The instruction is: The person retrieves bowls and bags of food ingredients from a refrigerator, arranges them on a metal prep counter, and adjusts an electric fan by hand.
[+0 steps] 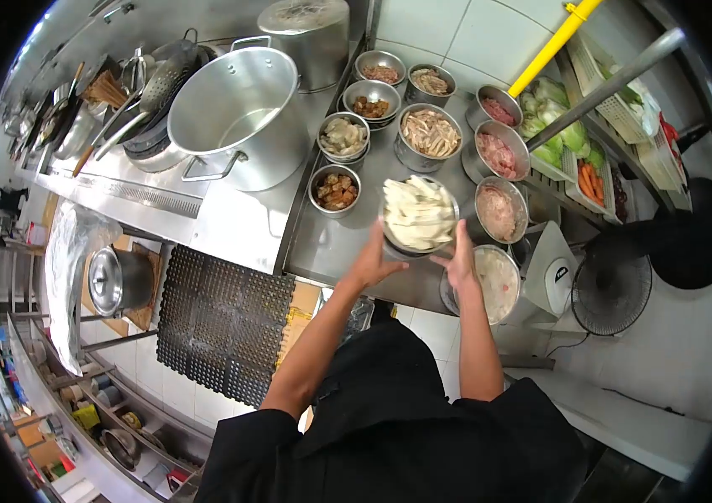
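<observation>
Right now, nearest the camera, the black-clad forearms reach over the front edge of the worktop (pixel 314 254). The left hand (pixel 377 261) and the right hand (pixel 458 256) are half open, palms facing, with a metal bowl (pixel 407 249) heaped with pale strips held between them. The thumbs point inward below its near rim. Whether its base touches the worktop cannot be told.

This bowl is close to the front edge. To its left, a strip of bare metal runs to the side edge, giving the left hand some room. The right side is tight: a container of pale paste (pixel 514 306) sits just beside the right forearm, and a bowl of light pink meat (pixel 524 226) is near the right fingers.

A bowl of browned pieces (pixel 335 213) is ahead to the left, near the side edge. Directly beyond the held bowl, a bowl of shredded strips (pixel 428 165) leaves little space forward. More bowls crowd towards the tiled wall (pixel 423 29).

Past the side edge, a large pot (pixel 276 147) stands on the stove, while a slanting yellow pole (pixel 557 46) and leafy vegetables (pixel 553 121) border the far right.
</observation>
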Available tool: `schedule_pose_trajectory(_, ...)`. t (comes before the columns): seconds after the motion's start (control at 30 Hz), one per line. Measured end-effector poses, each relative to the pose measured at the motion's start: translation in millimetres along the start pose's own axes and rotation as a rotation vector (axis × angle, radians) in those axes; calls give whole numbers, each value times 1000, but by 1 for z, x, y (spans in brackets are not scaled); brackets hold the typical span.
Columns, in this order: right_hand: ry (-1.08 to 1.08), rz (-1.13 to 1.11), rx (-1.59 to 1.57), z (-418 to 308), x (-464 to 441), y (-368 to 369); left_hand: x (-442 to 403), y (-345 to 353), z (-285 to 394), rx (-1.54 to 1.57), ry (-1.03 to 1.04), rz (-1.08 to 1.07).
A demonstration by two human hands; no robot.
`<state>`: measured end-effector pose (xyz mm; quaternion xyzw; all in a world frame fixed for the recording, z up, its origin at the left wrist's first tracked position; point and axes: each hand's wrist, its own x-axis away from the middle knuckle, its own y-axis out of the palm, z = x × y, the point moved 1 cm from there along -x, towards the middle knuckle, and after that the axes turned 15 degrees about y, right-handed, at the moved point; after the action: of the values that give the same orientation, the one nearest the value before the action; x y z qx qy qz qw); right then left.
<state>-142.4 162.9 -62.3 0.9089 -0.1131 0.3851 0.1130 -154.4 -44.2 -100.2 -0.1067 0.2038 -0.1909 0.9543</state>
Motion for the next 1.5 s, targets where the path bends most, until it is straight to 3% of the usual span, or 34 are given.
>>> schedule_pose_trajectory(0.13, 206, -205, 132, -16, 9, -28, 13, -23, 5, -10, 15, 71)
schedule_pose_trajectory(0.2, 65, -150, 525, -59, -12, -37, 21, -31, 5, -74, 15, 87)
schedule_pose_trajectory(0.27, -169, -43, 529, -101, -50, -34, 26, -26, 7, -100, 1, 98)
schedule_pose_trajectory(0.33, -237, -23, 531, -152, -78, -17, 46, -9, -8, -63, -97, 171)
schedule_pose_trajectory(0.43, -653, 363, 905, -203, -170, -3, 57, 13, -2, -235, -215, 182)
schedule_pose_trajectory(0.47, -798, 533, 958, -219, -200, 2, 44, 20, 17, -117, -276, 326)
schedule_pose_trajectory(0.57, -640, 459, 1016, -273, -278, 12, 53, 47, 9, -340, -363, 403)
schedule_pose_trajectory(0.67, -492, 448, 986, -311, -309, 29, 72, 57, -7, -355, -448, 358)
schedule_pose_trajectory(0.7, -317, 353, 688, -315, -318, 35, 70, 59, -2, -259, -584, 420)
schedule_pose_trajectory(0.73, -138, 253, 390, -317, -327, 43, 74, 60, -7, -273, -584, 398)
schedule_pose_trajectory(0.77, -135, 239, 387, -319, -334, 50, 80, 59, -10, -288, -584, 373)
schedule_pose_trajectory(0.83, -172, 529, 312, -312, -347, 53, 88, 57, -9, -402, -566, 286)
schedule_pose_trajectory(0.87, -61, 497, 163, -315, -352, 53, 90, 57, -12, -369, -606, 308)
schedule_pose_trajectory(1.0, -60, 340, 263, -340, -349, 48, 81, 54, -12, -242, -631, 395)
schedule_pose_trajectory(1.1, -419, 433, 747, -372, -346, 35, 68, 49, -7, -171, -590, 436)
schedule_pose_trajectory(1.2, -466, 365, 858, -397, -247, 27, 56, 39, -7, -305, -531, 320)
schedule_pose_trajectory(1.33, -425, 79, 734, -366, -219, 7, 30, 32, -7, -194, -557, 344)
schedule_pose_trajectory(1.37, -402, 16, 717, -351, -228, 5, 11, 26, 1, -278, -531, 245)
schedule_pose_trajectory(1.43, -306, -27, 757, -323, -231, 8, -6, 25, -6, -339, -393, 248)
schedule_pose_trajectory(1.5, -384, 64, 873, -306, -224, 14, -21, 24, -16, -408, -313, 236)
